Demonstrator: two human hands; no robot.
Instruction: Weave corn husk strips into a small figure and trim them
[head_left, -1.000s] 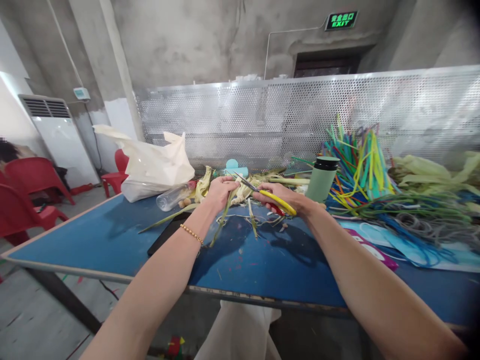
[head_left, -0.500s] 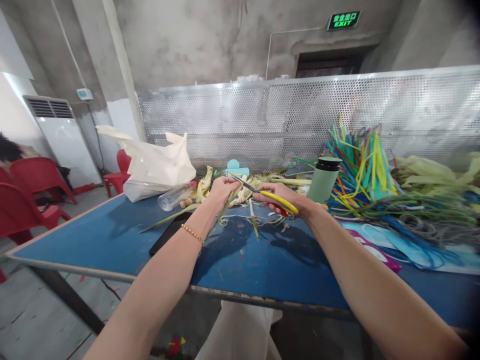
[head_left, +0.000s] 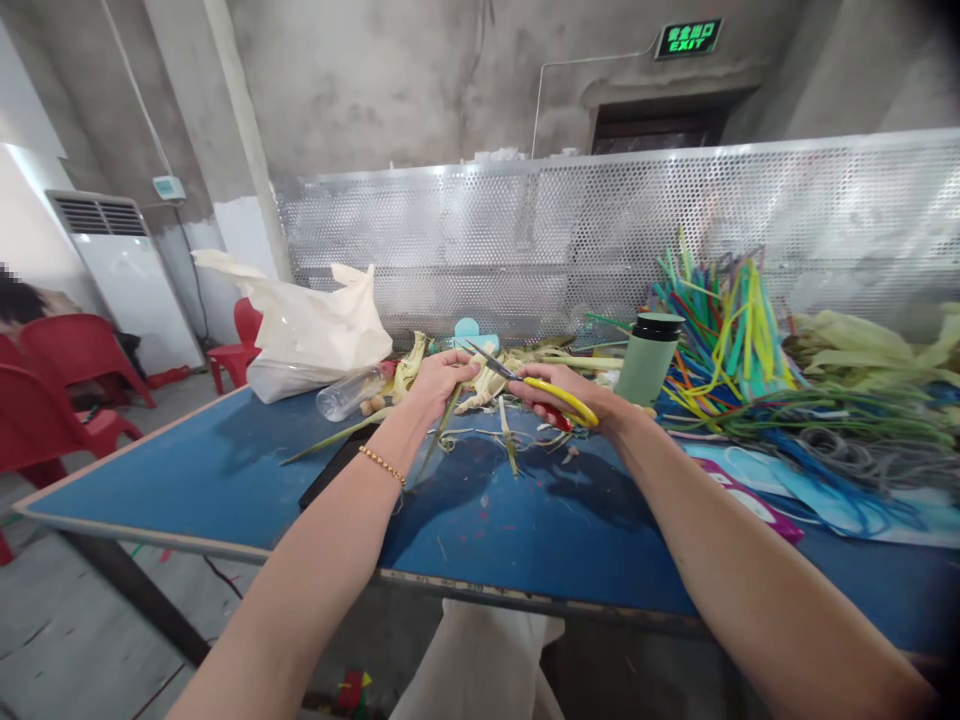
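Since the earlier picture, both hands have moved very little; the green leaf strip (head_left: 437, 432) now hangs more straight down from the left hand (head_left: 435, 380). This hand is closed around the top of the strip, above the blue table (head_left: 225, 470). The right hand (head_left: 559, 392) grips the yellow scissors (head_left: 525, 384), whose blades are slightly parted and point toward the left hand's fingers. Just behind the right hand stands 1 green bottle (head_left: 646, 357). A clear plastic bottle (head_left: 352, 391) lies to the left of the left hand.
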